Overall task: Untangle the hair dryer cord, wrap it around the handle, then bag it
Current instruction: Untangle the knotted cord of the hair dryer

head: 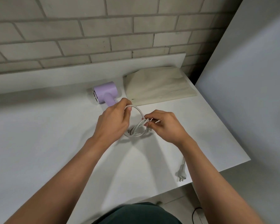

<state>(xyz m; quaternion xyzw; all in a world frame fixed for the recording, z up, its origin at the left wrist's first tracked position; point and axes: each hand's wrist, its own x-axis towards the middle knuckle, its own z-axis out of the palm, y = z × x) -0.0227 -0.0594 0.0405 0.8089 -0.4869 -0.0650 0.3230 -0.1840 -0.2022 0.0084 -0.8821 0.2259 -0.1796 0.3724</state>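
A lilac hair dryer [104, 93] lies on its side on the white table [39, 135], handle pointing toward me. Its white cord [138, 130] is knotted into a small tangle at the table's middle. My left hand [114, 122] pinches a raised loop of the cord just in front of the dryer's handle. On the right side of the tangle my right hand [164, 125] grips several strands. The cord's plug [181, 172] rests near the table's right front edge. A flat beige cloth bag [158, 85] lies to the right of the dryer.
A brick wall stands behind the table with a low white ledge [87, 70] along it. A white panel [249, 94] rises at the right. The table's right edge runs diagonally close to the plug. A dark cable [195, 212] lies on the floor below.
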